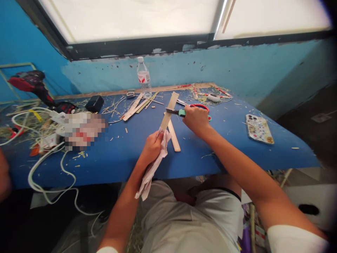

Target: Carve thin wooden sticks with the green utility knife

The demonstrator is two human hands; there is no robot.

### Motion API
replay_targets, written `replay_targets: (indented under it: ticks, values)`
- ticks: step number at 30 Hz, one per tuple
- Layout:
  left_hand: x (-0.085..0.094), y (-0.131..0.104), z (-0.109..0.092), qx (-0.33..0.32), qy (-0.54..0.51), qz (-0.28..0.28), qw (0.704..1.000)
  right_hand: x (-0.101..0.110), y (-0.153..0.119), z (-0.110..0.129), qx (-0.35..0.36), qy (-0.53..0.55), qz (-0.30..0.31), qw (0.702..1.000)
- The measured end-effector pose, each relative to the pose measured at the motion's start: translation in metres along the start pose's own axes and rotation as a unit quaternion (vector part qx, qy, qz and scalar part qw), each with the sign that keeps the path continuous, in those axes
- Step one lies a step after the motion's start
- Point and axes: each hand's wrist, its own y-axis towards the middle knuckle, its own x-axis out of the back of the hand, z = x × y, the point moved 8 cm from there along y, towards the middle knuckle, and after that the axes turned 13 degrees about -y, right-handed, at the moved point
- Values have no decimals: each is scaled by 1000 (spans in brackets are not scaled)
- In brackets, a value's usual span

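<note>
My left hand (152,147) is closed around the lower end of a flat bamboo strip (170,105), with a crumpled pale paper or cloth (157,162) wrapped at the grip and hanging down. The strip slants up and away from me. In my right hand (196,118) is a knife (181,112) with a green handle end, its dark blade lying across the strip, partly hidden by the fingers. Red-handled scissors (201,106) lie behind my right hand. Another bamboo strip (174,135) rests on the blue table (116,165) below the blade.
A water bottle (144,78) stands by the wall among bamboo strips (133,107). To the left are a power drill (31,86), a black box (94,104) and white cables (37,175). A phone (259,129) lies right. Part of another person (3,175) shows at the left edge.
</note>
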Motion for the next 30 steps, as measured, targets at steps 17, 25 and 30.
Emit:
replay_targets:
  ticks: [17,25,30]
  values:
    - [4,4,5,-7,-10,-9,1000,0,14,-2,-8,-1,1,1000]
    - [1,6,9,5,13,-13,1000,-14,14,6,6,11,18,1000]
    - [-1,17,12,6,5,-24,1000,-24,39,-9,-26,27,17,999]
